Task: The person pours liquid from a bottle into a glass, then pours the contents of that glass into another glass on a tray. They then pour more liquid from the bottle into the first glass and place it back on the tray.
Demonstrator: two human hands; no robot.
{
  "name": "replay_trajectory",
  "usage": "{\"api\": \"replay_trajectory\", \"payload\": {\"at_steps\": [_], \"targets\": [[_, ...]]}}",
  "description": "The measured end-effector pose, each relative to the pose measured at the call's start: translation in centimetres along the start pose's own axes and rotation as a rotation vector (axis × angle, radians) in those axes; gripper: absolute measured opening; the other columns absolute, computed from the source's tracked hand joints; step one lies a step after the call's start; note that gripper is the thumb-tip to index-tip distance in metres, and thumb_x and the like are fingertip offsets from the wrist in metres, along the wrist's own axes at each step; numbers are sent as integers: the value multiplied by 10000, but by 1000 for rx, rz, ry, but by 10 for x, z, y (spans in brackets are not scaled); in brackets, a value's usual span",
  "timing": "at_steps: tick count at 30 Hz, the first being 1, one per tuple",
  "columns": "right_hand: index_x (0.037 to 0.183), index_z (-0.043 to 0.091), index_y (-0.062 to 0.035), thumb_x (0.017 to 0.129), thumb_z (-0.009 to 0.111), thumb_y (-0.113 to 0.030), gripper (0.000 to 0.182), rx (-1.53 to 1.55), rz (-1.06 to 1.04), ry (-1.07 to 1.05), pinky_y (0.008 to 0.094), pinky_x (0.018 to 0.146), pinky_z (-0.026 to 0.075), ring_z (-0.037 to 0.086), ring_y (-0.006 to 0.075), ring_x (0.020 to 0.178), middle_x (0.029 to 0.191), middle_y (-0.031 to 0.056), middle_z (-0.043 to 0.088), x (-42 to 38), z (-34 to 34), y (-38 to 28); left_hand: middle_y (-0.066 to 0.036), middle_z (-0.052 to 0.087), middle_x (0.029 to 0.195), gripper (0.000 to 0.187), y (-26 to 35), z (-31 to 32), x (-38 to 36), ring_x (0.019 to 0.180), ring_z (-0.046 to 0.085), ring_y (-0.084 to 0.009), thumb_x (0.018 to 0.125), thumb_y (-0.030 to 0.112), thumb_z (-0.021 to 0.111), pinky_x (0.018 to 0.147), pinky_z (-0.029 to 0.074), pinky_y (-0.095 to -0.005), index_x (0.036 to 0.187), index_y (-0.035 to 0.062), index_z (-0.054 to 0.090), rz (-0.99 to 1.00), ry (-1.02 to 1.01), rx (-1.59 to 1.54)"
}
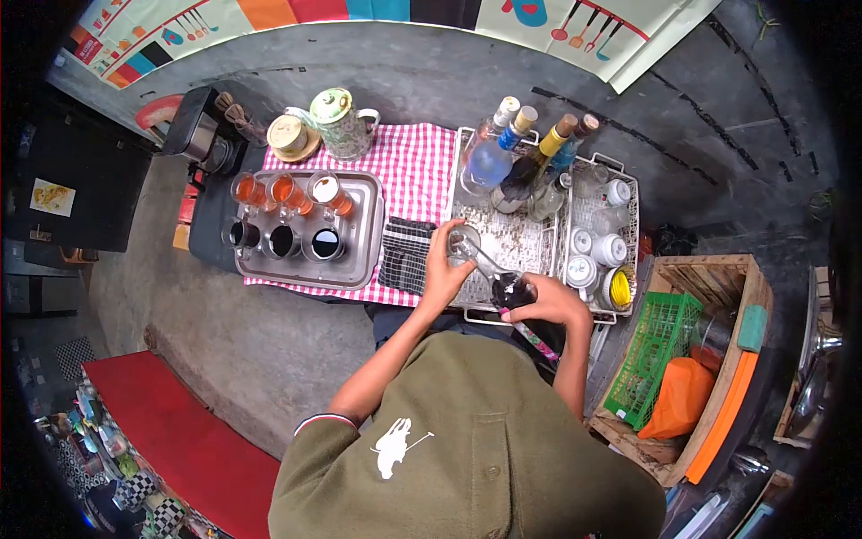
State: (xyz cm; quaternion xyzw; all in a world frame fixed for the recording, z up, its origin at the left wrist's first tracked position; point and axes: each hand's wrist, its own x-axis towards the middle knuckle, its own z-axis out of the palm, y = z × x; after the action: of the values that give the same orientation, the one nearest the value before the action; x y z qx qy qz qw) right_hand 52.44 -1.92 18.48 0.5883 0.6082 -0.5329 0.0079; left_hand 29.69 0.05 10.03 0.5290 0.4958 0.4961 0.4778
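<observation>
My left hand (pixel 446 271) is closed around a small clear glass (pixel 466 236), held over the near left side of the white wire rack. A thin metal utensil (pixel 485 261), perhaps a spoon, slants from the glass toward my right hand. My right hand (pixel 552 305) is closed around a shiny black object (pixel 514 289) whose kind I cannot make out. Below it hangs a pink and green patterned strip (pixel 536 341). A dark checked cloth (pixel 406 256) lies just left of my left hand.
Several bottles (pixel 521 171) stand at the back of the rack (pixel 539 235), with white cups (pixel 611 249) at its right. A metal tray (pixel 366 225) holds glasses of red and dark drinks. Behind it stands a floral pitcher (pixel 342 130). A wooden crate (pixel 759 278) containing a green basket (pixel 660 346) is at right.
</observation>
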Motion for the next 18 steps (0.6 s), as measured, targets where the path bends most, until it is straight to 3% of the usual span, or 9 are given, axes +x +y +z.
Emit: {"api": "replay_trajectory", "payload": {"at_steps": [3, 6, 15, 18], "targets": [[1084, 684, -2, 600, 876, -469, 700, -2, -3, 12, 352, 815, 513, 688, 252, 877, 964, 161, 729, -2, -1, -4, -124, 523, 1285, 698, 1, 0, 0, 1205, 523, -235, 682, -19, 678, 1023, 415, -350, 1353, 25, 491, 8, 3, 8], [1060, 666, -4, 643, 896, -351, 589, 14, -13, 6, 319, 739, 498, 618, 151, 805, 892, 74, 694, -9, -4, -18, -143, 547, 1244, 656, -5, 4, 0, 1139, 568, -271, 685, -18, 674, 978, 458, -367, 1318, 33, 510, 64, 34, 36], [1104, 664, -2, 645, 893, -360, 625, -5, -3, 26, 323, 773, 503, 630, 160, 837, 928, 80, 704, -7, 0, -2, -133, 542, 1280, 685, -7, 7, 0, 1217, 535, -264, 679, 2, 698, 1033, 423, -367, 1337, 39, 510, 56, 49, 35], [1126, 668, 16, 602, 881, -469, 745, 3, 16, -5, 355, 852, 513, 685, 245, 928, 1022, 172, 723, -8, -4, -8, -134, 543, 1277, 692, -9, 8, -1, 1218, 534, -267, 672, -4, 694, 1035, 423, -366, 1338, 41, 509, 65, 60, 41]]}}
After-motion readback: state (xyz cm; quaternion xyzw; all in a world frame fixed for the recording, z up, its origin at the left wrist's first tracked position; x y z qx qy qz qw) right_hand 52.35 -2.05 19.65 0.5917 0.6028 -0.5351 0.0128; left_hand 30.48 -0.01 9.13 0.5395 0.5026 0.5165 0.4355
